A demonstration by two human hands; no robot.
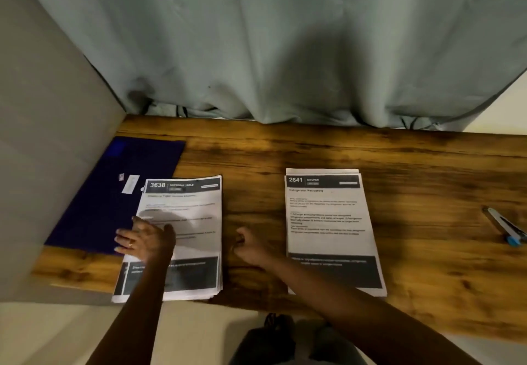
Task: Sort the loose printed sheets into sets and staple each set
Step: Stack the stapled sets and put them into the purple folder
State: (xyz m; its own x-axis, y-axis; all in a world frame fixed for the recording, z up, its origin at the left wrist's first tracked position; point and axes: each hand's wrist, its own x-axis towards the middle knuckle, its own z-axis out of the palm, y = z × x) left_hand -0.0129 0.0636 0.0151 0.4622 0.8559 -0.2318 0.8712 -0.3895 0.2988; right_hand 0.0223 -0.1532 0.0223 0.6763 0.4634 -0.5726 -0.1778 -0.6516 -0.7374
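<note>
Dark-stained wooden table [313,151], grain running side to side, backed by a grey-blue curtain [285,37] bunching along the far edge; grey wall panel [42,136] closing off the left side, pale floor [42,336] below the near edge. On the table's left end, a dark blue folder [114,193] carrying a small white strip [130,184]. Partly over its corner, a thick stack of printed sheets headed 3638 [185,210], edges slightly fanned at the near right. Flat on that stack's left edge, the left hand [142,239], ringed, fingers straight, gripping nothing. On bare wood between the two stacks, the right hand [248,246], curled into a loose fist, nothing visible in it. Further right, apart, a thinner stack headed 2641 [328,222], lying square, the right forearm crossing its near left corner. Well off toward the table's right end, a slim white tool with a blue end [503,226], untouched; too blurred to tell whether a stapler
</note>
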